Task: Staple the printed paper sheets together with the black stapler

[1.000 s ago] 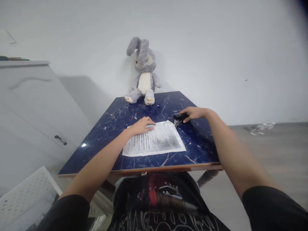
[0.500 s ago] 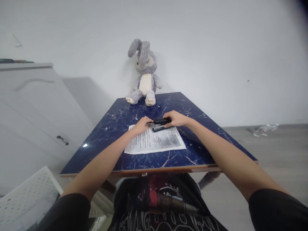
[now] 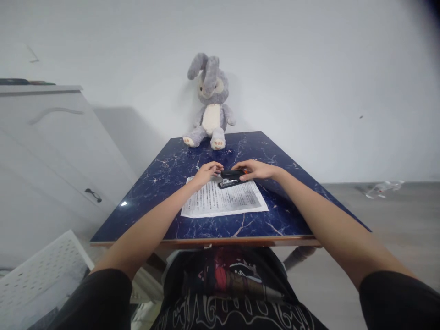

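A black stapler (image 3: pixel 227 179) rests on the upper part of a printed sheet of paper (image 3: pixel 223 201). Its jaw end points left, and a metal strip shows between the top arm and the base. My right hand (image 3: pixel 256 169) grips the stapler's rear end, thumb on the near side and fingers on the far side. A small orange-red spot shows by the right fingers. Just left of the jaw end is my left hand (image 3: pixel 208 174), its fingers bent loosely and slightly apart, seemingly holding nothing. Whether its fingertips touch the stapler is hard to see.
The blue marble-patterned table (image 3: pixel 172 160) carries the paper. At its back edge a grey plush rabbit (image 3: pixel 211 114) sits against the wall. A white cabinet (image 3: pixel 51 151) stands to the left, with a white perforated basket (image 3: pixel 51 266) below. Clear plastic (image 3: pixel 383 188) lies on the floor at right.
My left hand has let go of the stapler's front end, and its fingers have loosened. My right hand stays at the stapler's rear. The whole view has shifted slightly.
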`<action>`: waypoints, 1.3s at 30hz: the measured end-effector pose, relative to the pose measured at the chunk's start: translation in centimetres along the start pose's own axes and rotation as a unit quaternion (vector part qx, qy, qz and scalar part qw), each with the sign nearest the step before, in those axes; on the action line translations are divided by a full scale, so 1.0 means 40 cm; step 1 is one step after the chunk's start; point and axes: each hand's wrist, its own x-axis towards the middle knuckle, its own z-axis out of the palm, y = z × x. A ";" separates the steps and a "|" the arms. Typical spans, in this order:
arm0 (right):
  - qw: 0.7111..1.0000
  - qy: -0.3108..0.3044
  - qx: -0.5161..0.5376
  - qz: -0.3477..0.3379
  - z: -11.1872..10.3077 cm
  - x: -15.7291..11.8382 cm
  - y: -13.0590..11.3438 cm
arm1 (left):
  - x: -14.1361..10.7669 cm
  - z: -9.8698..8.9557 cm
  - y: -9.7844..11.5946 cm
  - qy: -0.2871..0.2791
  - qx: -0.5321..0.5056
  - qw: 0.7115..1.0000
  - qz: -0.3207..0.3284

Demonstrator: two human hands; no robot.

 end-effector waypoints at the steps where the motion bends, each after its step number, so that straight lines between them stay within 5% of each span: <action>1: 0.999 0.000 0.044 0.000 -0.005 -0.005 0.004 | 0.000 0.003 0.002 -0.001 -0.030 0.999 -0.022; 7: 0.976 0.054 0.206 0.033 0.000 -0.006 0.041 | -0.004 0.013 0.011 0.023 -0.065 0.994 -0.084; 13: 0.957 0.026 0.283 0.061 0.007 -0.007 0.056 | -0.004 0.012 0.012 0.022 -0.074 0.993 -0.092; 39: 0.920 0.083 0.368 0.104 0.015 0.012 0.085 | 0.002 0.006 -0.003 0.016 -0.085 0.991 -0.098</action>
